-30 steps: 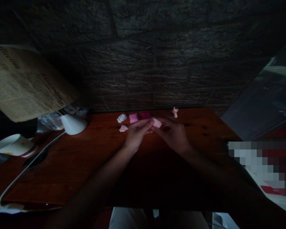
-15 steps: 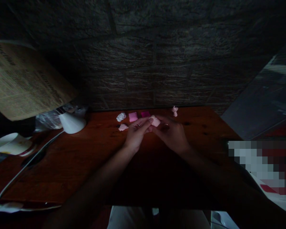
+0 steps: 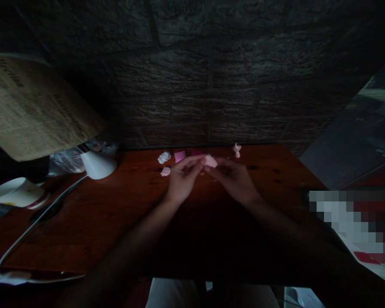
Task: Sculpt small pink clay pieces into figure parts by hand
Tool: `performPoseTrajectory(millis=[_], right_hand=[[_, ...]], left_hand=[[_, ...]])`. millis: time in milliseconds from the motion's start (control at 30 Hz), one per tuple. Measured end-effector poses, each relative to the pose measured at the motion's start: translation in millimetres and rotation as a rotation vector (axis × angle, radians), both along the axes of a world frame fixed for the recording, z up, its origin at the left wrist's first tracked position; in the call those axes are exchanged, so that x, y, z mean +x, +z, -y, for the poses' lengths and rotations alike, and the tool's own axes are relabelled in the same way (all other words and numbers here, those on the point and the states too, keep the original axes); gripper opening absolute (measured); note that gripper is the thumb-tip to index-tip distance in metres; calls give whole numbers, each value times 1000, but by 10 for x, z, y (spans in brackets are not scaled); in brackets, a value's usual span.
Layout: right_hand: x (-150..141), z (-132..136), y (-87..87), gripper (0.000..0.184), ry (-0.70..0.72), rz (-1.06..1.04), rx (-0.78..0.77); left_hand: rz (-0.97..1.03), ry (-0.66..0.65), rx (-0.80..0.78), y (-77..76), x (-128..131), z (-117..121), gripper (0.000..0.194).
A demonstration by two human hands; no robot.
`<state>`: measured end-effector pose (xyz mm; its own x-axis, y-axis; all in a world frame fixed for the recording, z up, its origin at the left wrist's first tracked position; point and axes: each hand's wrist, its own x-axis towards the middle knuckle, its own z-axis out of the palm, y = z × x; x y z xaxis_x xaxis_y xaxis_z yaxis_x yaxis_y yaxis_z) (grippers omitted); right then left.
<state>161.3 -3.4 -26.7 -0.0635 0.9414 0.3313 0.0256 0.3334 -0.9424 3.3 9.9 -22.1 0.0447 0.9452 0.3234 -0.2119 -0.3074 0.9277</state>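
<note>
Between my two hands is a pale pink lump of modelling clay, held just above the table. My left hand pinches it from the left with the thumb on top. From the other side, the fingers of my right hand are closed on it too. Behind the hands lie a white lumpy piece, a pink square block and a magenta block, partly covered by my fingers. A ragged pale pink scrap sits beside my left hand. Farther right stands a small pink shaped piece.
The wooden table meets a dark stone-patterned wall. At left are a lamp with a paper-like shade, its white base, a white cable and a tipped paper cup. A grey panel rises at right.
The clay lump has been turned slightly in my fingers and looks wider and more ragged. My left hand now covers a bit more of the pink block. Otherwise, the view has barely shifted.
</note>
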Motion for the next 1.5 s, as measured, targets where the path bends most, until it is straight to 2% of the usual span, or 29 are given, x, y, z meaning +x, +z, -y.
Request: performPoseTrajectory(millis=[267, 433, 733, 1033, 1200, 1333, 1400, 1500], right_hand=[[1, 27, 58, 25, 22, 19, 25], [0, 24, 43, 20, 38, 48, 58], [3, 20, 25, 22, 0, 85, 85], [5, 29, -11, 21, -110, 204, 173], [24, 67, 47, 22, -276, 422, 320], [26, 71, 63, 23, -332, 496, 414], [21, 58, 50, 25, -323, 461, 399], [17, 26, 27, 31, -227, 309, 258]], left_hand=[[-151, 36, 91, 49, -63, -8, 18], [-168, 32, 121, 49, -79, -27, 10], [-221, 89, 199, 57, -79, -14, 9], [-300, 113, 314, 113, -79, 17, 9], [-273, 154, 333, 64, -26, 27, 8], [-284, 175, 398, 7, -18, -1, 8], [-288, 166, 414, -1, -37, -20, 9], [-290, 142, 410, 15, -73, -39, 9]])
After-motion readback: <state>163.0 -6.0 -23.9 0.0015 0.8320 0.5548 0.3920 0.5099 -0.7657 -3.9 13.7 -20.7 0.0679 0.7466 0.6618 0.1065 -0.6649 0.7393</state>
